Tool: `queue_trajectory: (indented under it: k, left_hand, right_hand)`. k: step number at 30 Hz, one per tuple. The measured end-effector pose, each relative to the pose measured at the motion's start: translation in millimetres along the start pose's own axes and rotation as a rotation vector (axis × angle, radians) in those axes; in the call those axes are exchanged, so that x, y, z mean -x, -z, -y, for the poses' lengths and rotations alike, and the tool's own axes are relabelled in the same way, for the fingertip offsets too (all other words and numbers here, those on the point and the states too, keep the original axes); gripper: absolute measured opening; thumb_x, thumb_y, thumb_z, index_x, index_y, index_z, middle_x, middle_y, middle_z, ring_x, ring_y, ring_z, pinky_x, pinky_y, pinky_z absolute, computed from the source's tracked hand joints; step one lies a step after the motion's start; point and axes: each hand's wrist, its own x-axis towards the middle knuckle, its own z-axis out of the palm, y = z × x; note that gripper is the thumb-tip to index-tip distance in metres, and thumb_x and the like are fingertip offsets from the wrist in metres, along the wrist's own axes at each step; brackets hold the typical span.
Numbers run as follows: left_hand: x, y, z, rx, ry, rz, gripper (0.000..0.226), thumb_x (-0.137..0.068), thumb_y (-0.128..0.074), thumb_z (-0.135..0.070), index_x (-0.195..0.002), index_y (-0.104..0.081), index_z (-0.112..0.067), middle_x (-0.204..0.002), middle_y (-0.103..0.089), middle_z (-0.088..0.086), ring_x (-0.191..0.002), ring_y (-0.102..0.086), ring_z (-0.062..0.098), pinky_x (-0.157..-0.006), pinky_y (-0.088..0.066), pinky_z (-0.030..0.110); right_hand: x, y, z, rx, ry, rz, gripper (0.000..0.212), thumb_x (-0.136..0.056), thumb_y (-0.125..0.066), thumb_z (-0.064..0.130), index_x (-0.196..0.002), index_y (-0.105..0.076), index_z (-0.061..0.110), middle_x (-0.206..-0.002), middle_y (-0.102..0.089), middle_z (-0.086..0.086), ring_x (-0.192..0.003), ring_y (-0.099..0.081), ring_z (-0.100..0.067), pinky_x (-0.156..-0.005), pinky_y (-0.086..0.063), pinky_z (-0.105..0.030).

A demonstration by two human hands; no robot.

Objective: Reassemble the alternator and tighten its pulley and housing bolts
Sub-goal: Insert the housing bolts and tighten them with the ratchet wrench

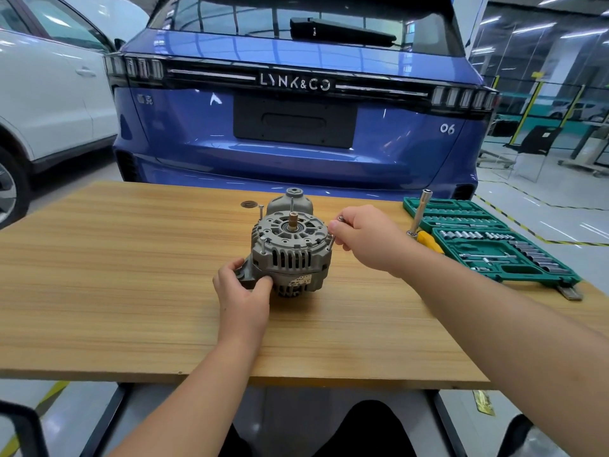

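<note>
Blue Lynk & Co hatchback (296, 127), badge "06", rear end on, fills the far side. White car (49, 94) at far left, partly cut off.

Wooden tabletop (131, 291) spans the near scene, its far edge close to the blue car's bumper.

Green socket set case (494, 258), lid open, lies flat at the right end of the table. Far tray: rows of small bits and sockets seated in moulded slots. Near tray: a row of chrome sockets along its far edge, a longer row of deep sockets down the right side, and extension bars lying in the middle recesses. Some slots look vacant; sizes too small to read.

Nut driver with yellow handle (418, 222) rests against the case's left edge, shaft angled up and away, socket end at the top.

Alternator (291, 252) sits mid-table, grey finned housing, shaft end with brass-coloured tip pointing up. Long housing bolts (263, 246) stand proud of the upper face, not run down.

Left hand (242, 288) grips the mounting lug at the alternator's near-left, thumb and fingers curled round it. Right hand (359, 237) at the right rim, fingertips pinching the head of one bolt.

Small dark round disc (249, 204) lies flat on the table beyond the alternator; what it is, cannot tell.
</note>
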Motion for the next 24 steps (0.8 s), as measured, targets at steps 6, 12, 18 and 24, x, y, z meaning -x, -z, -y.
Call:
queue_trajectory:
  k: [6, 12, 18, 24]
  left_hand:
    - [1, 0, -2, -0.025, -0.003, -0.001, 0.044, -0.092, -0.068, -0.017, -0.122, -0.043, -0.036, -0.116, -0.04, -0.025, -0.093, -0.047, -0.025, -0.072, -0.037, 0.011]
    - [1, 1, -2, -0.018, 0.007, 0.006, 0.044, -0.091, -0.069, -0.018, -0.122, -0.044, -0.037, -0.117, -0.041, -0.025, -0.099, -0.049, -0.018, -0.076, -0.038, 0.014]
    - [1, 2, -3, -0.019, 0.006, 0.018, 0.044, -0.09, -0.068, -0.02, -0.122, -0.044, -0.037, -0.118, -0.042, -0.024, -0.1, -0.049, -0.018, -0.077, -0.038, 0.014]
    - [4, 1, -7, 0.014, 0.017, 0.037, 0.044, -0.076, -0.061, -0.037, -0.116, -0.044, -0.042, -0.119, -0.042, -0.023, -0.092, -0.05, -0.019, -0.074, -0.04, 0.018]
  right_hand:
    - [-2, -12, -2, 0.008, -0.002, 0.035, 0.025, -0.104, -0.049, 0.035, -0.096, -0.067, 0.019, -0.082, -0.069, -0.001, -0.072, -0.062, -0.017, -0.062, -0.053, -0.033]
    - [13, -36, -16, -0.014, 0.205, -0.265, 0.029, -0.098, -0.065, 0.026, -0.126, -0.065, 0.019, -0.09, -0.066, 0.013, -0.082, -0.06, -0.006, -0.074, -0.051, -0.024]
    - [21, -44, -21, -0.108, 0.299, -0.356, 0.017, -0.096, -0.067, 0.014, -0.11, -0.074, 0.007, -0.092, -0.074, -0.002, -0.085, -0.063, -0.01, -0.073, -0.05, -0.025]
    - [26, -47, -20, -0.201, 0.218, -0.317, 0.026, -0.094, -0.059, 0.003, -0.115, -0.072, 0.01, -0.096, -0.072, 0.004, -0.091, -0.065, -0.007, -0.08, -0.055, -0.028]
